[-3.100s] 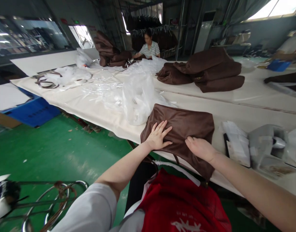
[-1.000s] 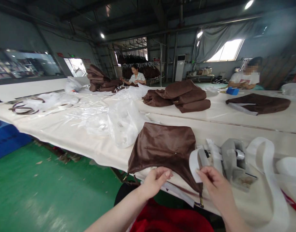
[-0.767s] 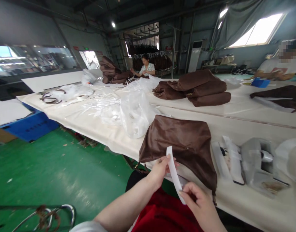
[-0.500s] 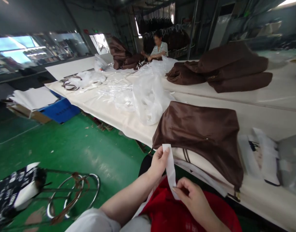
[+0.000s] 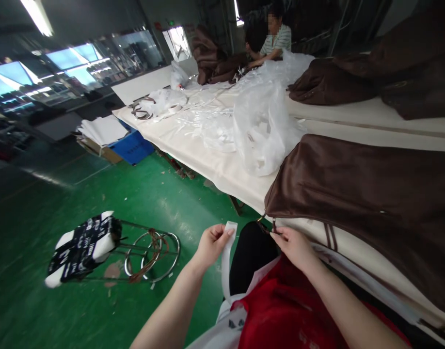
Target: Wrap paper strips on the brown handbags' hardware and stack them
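Note:
My left hand (image 5: pixel 214 245) pinches the upper end of a white strip (image 5: pixel 227 257), which hangs down towards my lap. My right hand (image 5: pixel 294 246) is closed on a narrow brown strap (image 5: pixel 274 226) at the near left corner of a dark brown leather bag (image 5: pixel 353 184). A small gold-coloured metal fitting (image 5: pixel 261 219) shows at that corner. The bag lies flat on the cream-covered table (image 5: pixel 211 169), along its near edge. My fingertips partly hide the strap's end.
Crumpled clear plastic (image 5: pixel 261 131) and several white strips lie mid-table. More brown bags (image 5: pixel 327 82) are piled beyond. A co-worker (image 5: pixel 277 41) sits at the far side. On the green floor, a metal-legged stool (image 5: pixel 87 247) lies tipped over; a blue box (image 5: pixel 133 145) stands farther off.
My right hand has let go of the white strip's lower end and moved to the strap at the bag's corner. My left hand keeps the strip. The view has turned left.

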`<state>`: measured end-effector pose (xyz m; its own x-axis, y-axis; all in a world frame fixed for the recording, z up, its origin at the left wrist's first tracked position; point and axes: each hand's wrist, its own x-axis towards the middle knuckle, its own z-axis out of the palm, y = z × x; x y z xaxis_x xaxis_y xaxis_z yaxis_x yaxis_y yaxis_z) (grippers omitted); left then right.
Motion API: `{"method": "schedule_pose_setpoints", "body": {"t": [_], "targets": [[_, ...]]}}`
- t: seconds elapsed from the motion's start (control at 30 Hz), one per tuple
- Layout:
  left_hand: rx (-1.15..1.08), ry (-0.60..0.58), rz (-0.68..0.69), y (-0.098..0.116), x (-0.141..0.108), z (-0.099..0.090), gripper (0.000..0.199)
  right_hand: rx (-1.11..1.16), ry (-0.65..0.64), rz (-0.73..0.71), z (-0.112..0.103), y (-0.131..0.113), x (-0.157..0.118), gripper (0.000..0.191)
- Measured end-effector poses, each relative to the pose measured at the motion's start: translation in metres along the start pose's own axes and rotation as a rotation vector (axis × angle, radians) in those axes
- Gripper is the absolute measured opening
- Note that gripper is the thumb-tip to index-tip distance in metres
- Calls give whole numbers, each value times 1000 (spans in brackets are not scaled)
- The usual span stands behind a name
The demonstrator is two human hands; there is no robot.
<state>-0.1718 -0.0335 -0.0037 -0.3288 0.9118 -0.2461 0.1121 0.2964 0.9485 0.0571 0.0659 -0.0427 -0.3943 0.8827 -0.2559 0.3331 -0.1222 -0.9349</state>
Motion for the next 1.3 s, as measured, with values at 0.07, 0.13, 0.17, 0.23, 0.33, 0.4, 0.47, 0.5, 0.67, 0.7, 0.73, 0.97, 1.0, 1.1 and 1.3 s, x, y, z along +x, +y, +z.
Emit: {"method": "schedule_pose_setpoints", "body": {"t": [0.07,0.13,0.17,0.23,0.33,0.4,0.47,0.5,0.67,0.7,0.73,0.97,1.0,1.1,1.3], "targets": [[50,-38,22,-4,-3,-1,46,245,-182,138,2,-8,2,30],[74,-61,34,-8,-4,-1,48,503,-296,241,1,-16,0,29],[75,-74,35,-9,-3,0,48,602,-320,268,0,-19,-2,27],[67,-103,21,-12,-2,1,49,723,-314,300,-2,-23,-4,25],[26,-157,-19,-16,1,3,48,814,-264,389,0,-23,-5,24],[-25,-199,-58,-17,2,3,48,842,-256,435,6,-20,-5,25],[-72,-239,-99,-18,2,2,47,773,-235,418,14,-15,-6,25],[-88,-255,-114,-18,2,1,47,683,-218,385,19,-11,-7,27],[-100,-273,-122,-22,0,-6,43,71,-229,224,44,16,-14,42],[-94,-267,-124,-23,-1,-8,43,14,-236,219,48,22,-14,47],[-84,-261,-128,-26,-1,-10,42,-6,-233,221,52,26,-12,54],[-22,-308,-134,-37,-2,-30,41,386,-321,218,63,22,2,48],[-16,-319,-130,-37,-3,-34,40,381,-343,200,60,17,-1,42],[7,-345,-113,-34,-6,-46,38,367,-365,89,48,-1,-13,30],[140,-489,-23,-27,-9,-55,37,567,-202,57,25,-19,-24,24]]}}
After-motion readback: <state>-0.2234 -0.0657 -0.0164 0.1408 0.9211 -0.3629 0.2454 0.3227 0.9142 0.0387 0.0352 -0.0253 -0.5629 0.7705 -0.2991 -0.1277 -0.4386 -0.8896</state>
